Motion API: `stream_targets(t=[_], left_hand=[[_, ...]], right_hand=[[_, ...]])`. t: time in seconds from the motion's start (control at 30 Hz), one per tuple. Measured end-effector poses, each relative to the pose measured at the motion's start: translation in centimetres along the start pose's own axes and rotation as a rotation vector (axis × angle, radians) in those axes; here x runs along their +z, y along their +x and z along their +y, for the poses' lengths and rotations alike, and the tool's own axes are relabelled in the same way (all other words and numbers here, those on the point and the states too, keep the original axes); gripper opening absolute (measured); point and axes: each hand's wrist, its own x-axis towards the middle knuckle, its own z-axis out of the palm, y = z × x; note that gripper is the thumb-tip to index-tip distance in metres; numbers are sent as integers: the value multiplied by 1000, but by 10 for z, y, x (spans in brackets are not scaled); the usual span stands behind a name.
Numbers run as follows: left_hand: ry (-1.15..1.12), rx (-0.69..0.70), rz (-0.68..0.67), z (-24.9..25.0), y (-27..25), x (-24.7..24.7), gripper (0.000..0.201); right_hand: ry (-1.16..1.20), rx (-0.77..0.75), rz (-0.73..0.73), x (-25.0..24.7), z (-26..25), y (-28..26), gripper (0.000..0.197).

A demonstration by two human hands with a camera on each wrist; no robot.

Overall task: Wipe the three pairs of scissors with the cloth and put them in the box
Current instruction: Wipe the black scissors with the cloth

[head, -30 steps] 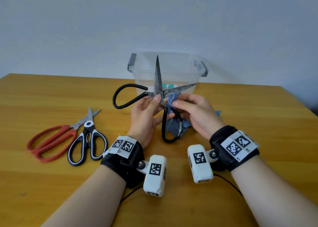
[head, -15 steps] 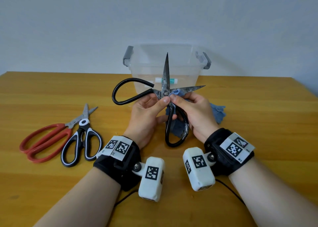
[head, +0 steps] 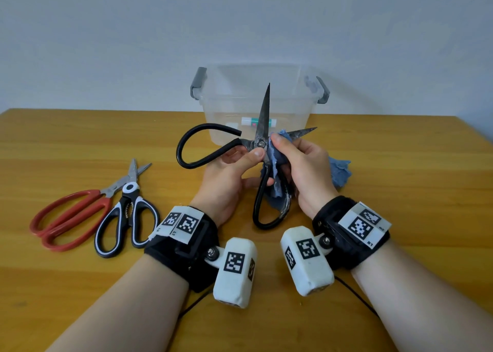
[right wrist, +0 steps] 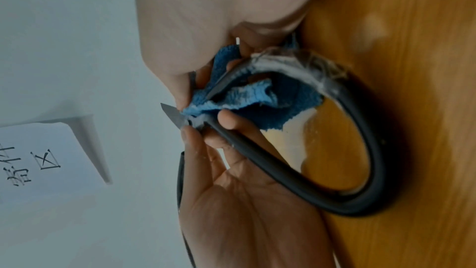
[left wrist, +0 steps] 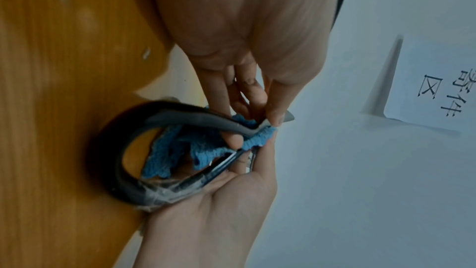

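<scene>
My left hand (head: 248, 158) pinches a big pair of black iron scissors (head: 264, 111) at the pivot, held above the table with the blades spread wide. One blade points up and the other points right. My right hand (head: 292, 151) pinches the blue cloth (head: 277, 155) around the base of the right-pointing blade. In the left wrist view the cloth (left wrist: 180, 150) hangs through the near handle loop (left wrist: 110, 160). The right wrist view shows the cloth (right wrist: 257, 97) bunched against the same loop (right wrist: 373, 150). Red scissors (head: 72, 215) and black-and-white scissors (head: 128, 218) lie on the table at the left.
The clear plastic box (head: 226, 103) with grey latches stands open behind the hands, near the table's far edge. A small white and green tube (head: 257, 122) shows through its wall. Wooden table (head: 400, 191) runs bare to the right and front.
My right hand has slid the cloth up from beside the pivot onto the base of the right-pointing blade. The left hand keeps its pinch on the scissors.
</scene>
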Motion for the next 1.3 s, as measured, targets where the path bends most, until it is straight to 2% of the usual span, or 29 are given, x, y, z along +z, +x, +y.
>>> stream_targets(t=[0.07, 0.4, 0.63, 0.83, 0.97, 1.1, 1.3], left_hand=[[29, 38, 0, 1, -1, 1, 16], [36, 72, 98, -3, 6, -5, 17], [147, 122, 175, -5, 7, -5, 13], [306, 210, 233, -4, 5, -1, 22], [280, 187, 306, -3, 5, -1, 22], [250, 210, 348, -4, 6, -2, 23], [274, 247, 296, -3, 3, 0, 20]], right_hand=[[9, 1, 31, 0, 0, 0, 30], [130, 2, 137, -5, 7, 7, 29], [178, -49, 170, -9, 9, 10, 22], [207, -80, 117, -10, 11, 11, 16], [184, -61, 93, -10, 12, 10, 21], [116, -101, 6, -9, 12, 6, 17], [-9, -174, -148, -5, 10, -3, 30]])
